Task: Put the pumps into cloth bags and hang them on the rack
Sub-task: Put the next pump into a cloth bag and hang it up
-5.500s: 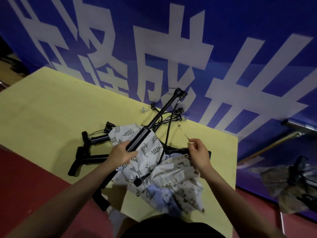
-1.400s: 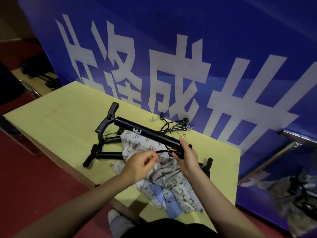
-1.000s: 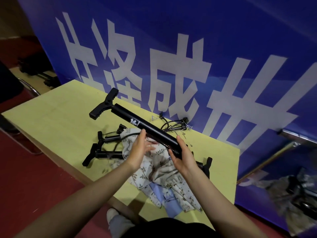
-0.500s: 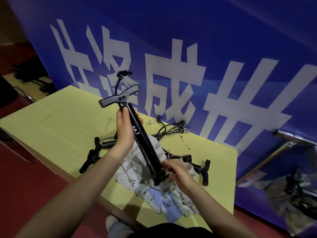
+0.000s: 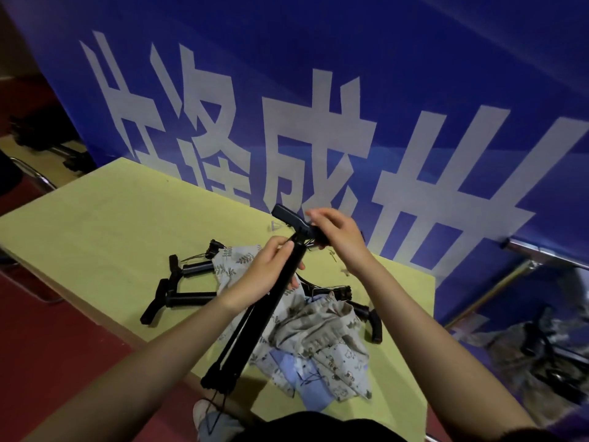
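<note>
I hold a black pump [image 5: 255, 323] slanted above the yellow table [image 5: 95, 237], handle end up and away, base end down toward me. My left hand [image 5: 271, 269] grips its barrel just below the T-handle. My right hand [image 5: 334, 234] is curled round the right half of the T-handle [image 5: 288, 216]. Under the pump lies a heap of printed cloth bags [image 5: 318, 339]. Two more black pumps [image 5: 181, 291] lie on the table to the left, partly under the cloth, and another pump handle [image 5: 371, 320] sticks out at the right.
A blue banner [image 5: 318, 106] with large white characters stands right behind the table. A metal rail [image 5: 516, 266] runs at the right with cloth-wrapped things [image 5: 535, 346] beneath it. Red floor [image 5: 47, 346] borders the table's near-left edge. More dark gear [image 5: 41, 138] lies far left.
The pump has tipped over so its base now points toward me. My right hand left the base by the cloth and moved up to the T-handle. My left hand stays on the barrel.
</note>
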Action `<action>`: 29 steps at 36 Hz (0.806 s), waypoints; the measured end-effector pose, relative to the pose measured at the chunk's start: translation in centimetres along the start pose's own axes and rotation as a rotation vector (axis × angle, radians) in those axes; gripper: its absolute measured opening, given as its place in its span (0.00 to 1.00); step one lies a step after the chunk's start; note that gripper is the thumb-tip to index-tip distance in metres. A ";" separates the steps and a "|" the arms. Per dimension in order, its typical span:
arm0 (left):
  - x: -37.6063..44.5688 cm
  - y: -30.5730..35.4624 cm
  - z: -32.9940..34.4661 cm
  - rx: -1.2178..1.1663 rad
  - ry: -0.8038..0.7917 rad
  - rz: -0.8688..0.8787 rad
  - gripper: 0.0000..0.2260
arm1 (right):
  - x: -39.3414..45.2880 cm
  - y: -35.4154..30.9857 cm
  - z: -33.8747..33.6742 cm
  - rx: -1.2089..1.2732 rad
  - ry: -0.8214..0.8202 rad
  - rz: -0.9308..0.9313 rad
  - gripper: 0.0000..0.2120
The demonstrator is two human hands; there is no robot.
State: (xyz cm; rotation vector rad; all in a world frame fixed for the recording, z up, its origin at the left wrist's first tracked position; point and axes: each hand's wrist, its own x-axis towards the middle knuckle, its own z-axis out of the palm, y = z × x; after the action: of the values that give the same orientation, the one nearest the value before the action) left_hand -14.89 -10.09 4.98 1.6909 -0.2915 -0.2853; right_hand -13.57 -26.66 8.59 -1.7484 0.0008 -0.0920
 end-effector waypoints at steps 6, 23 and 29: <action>-1.0 -1.5 0.1 -0.017 0.005 -0.075 0.15 | -0.9 1.4 -0.8 -0.066 -0.297 0.066 0.11; -0.3 -3.1 -0.5 -0.052 0.194 -0.105 0.14 | -3.7 5.2 -1.0 0.189 -0.092 0.073 0.07; -0.2 -2.2 -1.4 -0.077 0.188 -0.052 0.16 | -3.3 5.1 -1.5 0.240 -0.037 0.094 0.07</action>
State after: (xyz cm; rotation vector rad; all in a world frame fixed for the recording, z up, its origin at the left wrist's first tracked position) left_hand -14.51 -8.39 3.04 1.6372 -0.0957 -0.1727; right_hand -16.72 -28.88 3.68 -1.5071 0.0434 0.0089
